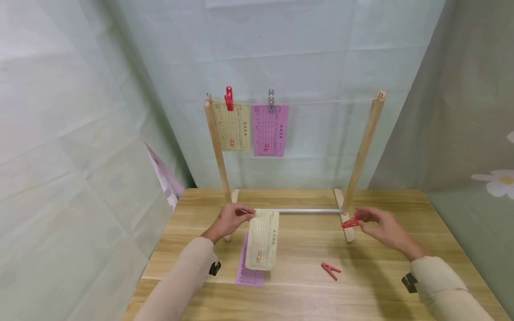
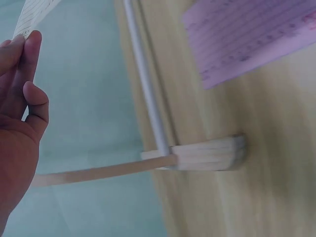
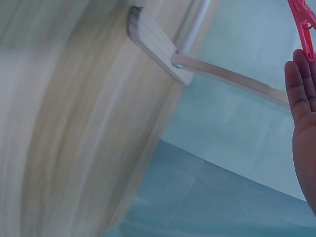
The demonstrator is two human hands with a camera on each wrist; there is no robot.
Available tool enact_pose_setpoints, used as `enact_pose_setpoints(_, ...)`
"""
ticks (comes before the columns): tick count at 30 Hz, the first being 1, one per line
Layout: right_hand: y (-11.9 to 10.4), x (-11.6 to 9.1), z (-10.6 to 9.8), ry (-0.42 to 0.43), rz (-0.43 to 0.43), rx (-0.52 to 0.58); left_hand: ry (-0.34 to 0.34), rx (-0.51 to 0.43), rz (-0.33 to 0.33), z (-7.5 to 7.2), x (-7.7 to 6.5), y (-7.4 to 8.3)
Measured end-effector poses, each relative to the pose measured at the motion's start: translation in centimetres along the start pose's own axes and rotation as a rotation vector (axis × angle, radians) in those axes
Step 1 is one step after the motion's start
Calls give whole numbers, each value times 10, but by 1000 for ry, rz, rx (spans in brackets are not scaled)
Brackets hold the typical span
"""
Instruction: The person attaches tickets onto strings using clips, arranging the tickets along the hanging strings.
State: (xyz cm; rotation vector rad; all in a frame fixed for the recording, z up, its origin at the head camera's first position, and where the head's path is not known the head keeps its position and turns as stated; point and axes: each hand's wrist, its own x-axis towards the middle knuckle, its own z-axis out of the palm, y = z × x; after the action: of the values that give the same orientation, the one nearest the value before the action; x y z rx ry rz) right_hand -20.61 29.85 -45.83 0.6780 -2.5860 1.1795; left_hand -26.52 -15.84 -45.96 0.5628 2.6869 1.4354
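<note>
My left hand [image 1: 230,221] pinches a yellow printed slip [image 1: 263,240] by its upper left corner, so the slip hangs above the table. Beneath it a purple slip [image 1: 250,275] lies partly covered on the wood. At the right, my right hand [image 1: 381,226] holds a red clothespin [image 1: 351,222] between thumb and fingers, beside the rack's right foot. In the right wrist view the same clothespin [image 3: 302,24] shows at the top corner, above the fingers. Another red clothespin [image 1: 331,270] lies on the table between the hands.
A wooden rack with a left post [image 1: 218,151] and right post [image 1: 364,151] carries a string [image 1: 321,102]. On it hang a yellow slip [image 1: 237,129] under a red clothespin [image 1: 229,99] and a purple slip [image 1: 271,133] under a grey clothespin [image 1: 271,100]. A metal bar [image 1: 309,211] joins the feet.
</note>
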Motion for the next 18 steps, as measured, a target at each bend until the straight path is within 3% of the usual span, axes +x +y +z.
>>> enact_pose_setpoints(9, -10, 11, -16, 50, 12, -23, 29, -9, 16, -8, 17, 21)
enact_pose_setpoints(18, -20, 25, -31, 48, -10, -35, 71, -17, 80, -10, 26, 36)
